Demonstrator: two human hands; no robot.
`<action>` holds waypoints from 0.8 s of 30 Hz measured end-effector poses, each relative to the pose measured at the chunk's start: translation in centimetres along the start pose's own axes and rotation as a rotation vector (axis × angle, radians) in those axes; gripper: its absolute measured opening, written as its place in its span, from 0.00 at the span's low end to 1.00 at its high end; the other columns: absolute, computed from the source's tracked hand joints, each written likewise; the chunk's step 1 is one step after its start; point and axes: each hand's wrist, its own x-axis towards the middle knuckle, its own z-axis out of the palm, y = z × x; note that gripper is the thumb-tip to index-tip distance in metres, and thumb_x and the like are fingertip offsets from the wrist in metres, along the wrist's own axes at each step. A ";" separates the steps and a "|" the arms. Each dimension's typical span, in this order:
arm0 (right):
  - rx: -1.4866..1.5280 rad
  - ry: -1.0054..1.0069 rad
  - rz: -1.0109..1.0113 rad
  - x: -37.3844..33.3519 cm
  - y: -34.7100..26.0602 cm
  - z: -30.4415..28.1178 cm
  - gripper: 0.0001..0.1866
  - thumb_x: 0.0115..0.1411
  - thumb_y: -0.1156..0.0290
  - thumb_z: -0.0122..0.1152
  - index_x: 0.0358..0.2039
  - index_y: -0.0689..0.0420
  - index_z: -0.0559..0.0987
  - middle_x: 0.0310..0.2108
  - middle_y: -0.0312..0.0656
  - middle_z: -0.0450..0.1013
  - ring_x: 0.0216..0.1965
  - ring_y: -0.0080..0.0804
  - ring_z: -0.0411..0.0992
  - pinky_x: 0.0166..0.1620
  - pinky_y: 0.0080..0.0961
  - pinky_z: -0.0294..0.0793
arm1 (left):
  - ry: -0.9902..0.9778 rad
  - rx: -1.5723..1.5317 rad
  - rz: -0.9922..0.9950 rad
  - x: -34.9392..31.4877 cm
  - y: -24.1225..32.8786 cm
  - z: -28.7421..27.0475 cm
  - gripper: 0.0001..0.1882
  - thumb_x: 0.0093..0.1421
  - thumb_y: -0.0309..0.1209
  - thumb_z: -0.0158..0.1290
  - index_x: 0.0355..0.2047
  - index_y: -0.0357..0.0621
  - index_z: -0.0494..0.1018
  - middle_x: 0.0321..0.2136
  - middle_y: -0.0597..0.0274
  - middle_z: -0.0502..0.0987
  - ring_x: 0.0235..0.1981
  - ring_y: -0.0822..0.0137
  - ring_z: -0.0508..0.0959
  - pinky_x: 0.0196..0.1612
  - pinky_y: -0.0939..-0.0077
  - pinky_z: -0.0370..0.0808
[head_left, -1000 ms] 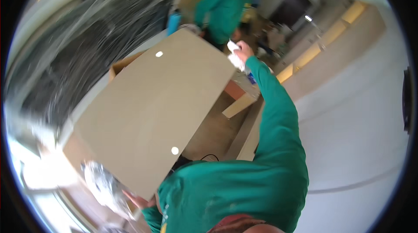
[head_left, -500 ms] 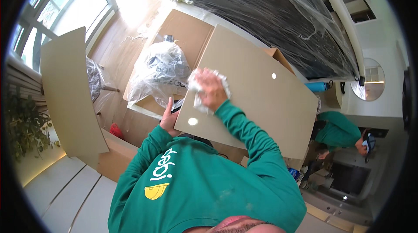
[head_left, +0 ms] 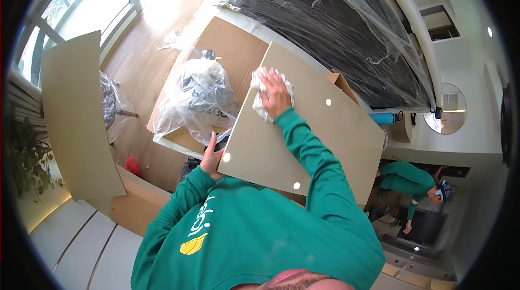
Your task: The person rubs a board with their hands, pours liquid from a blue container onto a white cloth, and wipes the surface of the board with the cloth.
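Note:
A large flat beige panel (head_left: 317,133) with a glossy face lies slanted in front of me. At its near left corner, my left hand (head_left: 212,161) grips the edge, thumb up, the other fingers partly hidden by the panel. My right hand (head_left: 275,94) presses a crumpled white cloth (head_left: 262,107) flat against the panel's face, close to the far left edge. Just left of the panel, a clear plastic bag (head_left: 197,95) with dark contents rests on a cardboard sheet (head_left: 230,46).
Another beige panel (head_left: 78,122) stands at the left by a cardboard box (head_left: 140,198). Plastic film (head_left: 319,24) covers a large dark piece of furniture at the far side. A blue bottle (head_left: 383,118) lies beyond the panel's right side. A co-worker in green (head_left: 409,179) bends at the right.
My right hand and the cloth have moved farther away across the panel. The panel has shifted slightly in view, with my left hand still at its corner. The co-worker's arm now reaches out.

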 end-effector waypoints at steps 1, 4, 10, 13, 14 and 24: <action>-0.016 0.047 0.050 1.3 1.9 0.1 0.34 0.58 0.71 0.65 0.66 0.57 0.71 0.72 0.48 0.60 0.73 0.55 0.55 0.76 0.47 0.50 | 0.002 -0.013 -0.020 0.2 -0.1 0.1 0.58 0.59 0.79 0.40 0.70 0.40 0.62 0.66 0.51 0.69 0.64 0.53 0.72 0.68 0.53 0.66; -0.080 0.145 0.084 2.7 3.7 1.5 0.35 0.58 0.70 0.64 0.67 0.57 0.70 0.73 0.48 0.59 0.74 0.55 0.55 0.76 0.48 0.49 | -0.017 0.019 -0.049 -0.6 0.3 1.6 0.59 0.58 0.79 0.41 0.71 0.39 0.60 0.67 0.51 0.68 0.64 0.52 0.71 0.68 0.54 0.66; 0.013 -0.024 -0.087 0.8 -0.8 0.8 0.33 0.62 0.66 0.61 0.68 0.58 0.69 0.72 0.50 0.60 0.73 0.55 0.55 0.75 0.47 0.51 | 0.033 0.084 0.029 -1.4 1.0 0.9 0.60 0.57 0.80 0.40 0.71 0.39 0.60 0.66 0.50 0.68 0.64 0.51 0.71 0.67 0.51 0.67; -0.042 0.224 0.102 6.6 7.3 1.9 0.32 0.62 0.62 0.61 0.65 0.59 0.71 0.71 0.51 0.62 0.73 0.54 0.56 0.74 0.46 0.52 | 0.039 0.135 0.029 -0.8 0.4 1.3 0.60 0.58 0.80 0.40 0.71 0.37 0.59 0.65 0.49 0.69 0.63 0.52 0.72 0.67 0.52 0.67; -0.122 0.318 0.128 8.4 9.6 2.2 0.28 0.60 0.62 0.63 0.59 0.62 0.76 0.66 0.54 0.68 0.69 0.55 0.62 0.72 0.46 0.57 | 0.021 0.135 0.023 -0.7 0.3 1.9 0.60 0.58 0.79 0.40 0.71 0.37 0.59 0.65 0.49 0.69 0.63 0.51 0.72 0.67 0.51 0.67; -0.099 0.162 0.009 -1.1 0.1 5.3 0.42 0.62 0.48 0.59 0.70 0.60 0.65 0.75 0.51 0.55 0.77 0.49 0.47 0.77 0.49 0.42 | 0.127 0.083 0.158 0.0 0.2 -1.4 0.50 0.65 0.71 0.42 0.67 0.37 0.64 0.64 0.49 0.69 0.64 0.50 0.69 0.69 0.47 0.62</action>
